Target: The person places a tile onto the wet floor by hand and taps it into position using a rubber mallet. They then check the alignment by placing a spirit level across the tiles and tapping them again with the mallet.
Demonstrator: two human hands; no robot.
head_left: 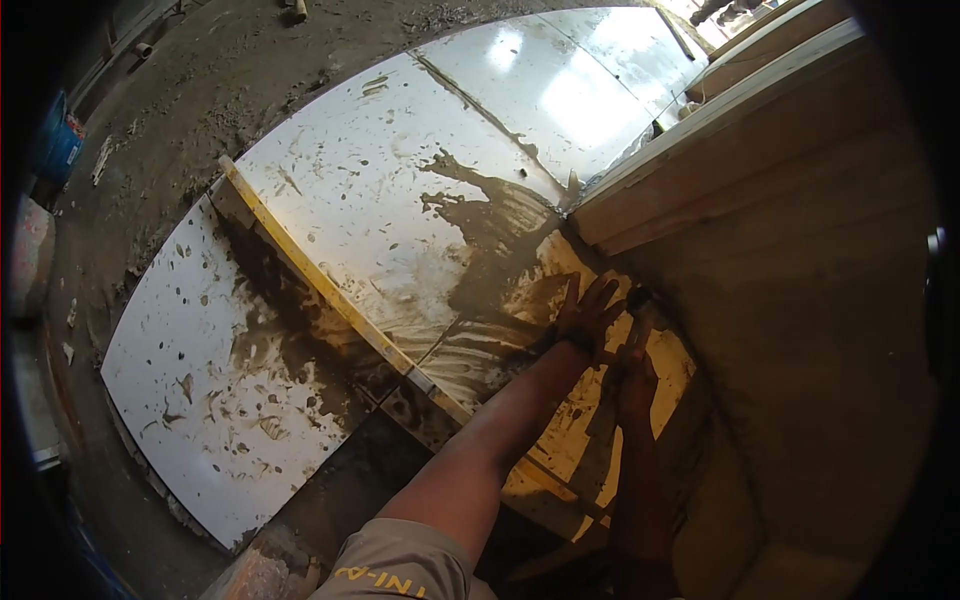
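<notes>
My left hand (588,318) lies with fingers spread on a mud-smeared tile (572,405), close to the foot of the wall; a dark band circles its wrist. Just right of it, my right hand (636,385) is closed around the handle of what looks like a mallet (638,298), its dark head near the wall edge. Shadow hides part of that grip. A long yellow spirit level (300,262) lies across the tiles, passing beneath my left arm.
Large pale tiles (340,150) with wet mortar smears cover the floor. A wooden frame (730,130) and a brown wall (800,350) stand at the right. Rough muddy ground (180,110) borders the tiles at left, with a blue container (60,140) beyond.
</notes>
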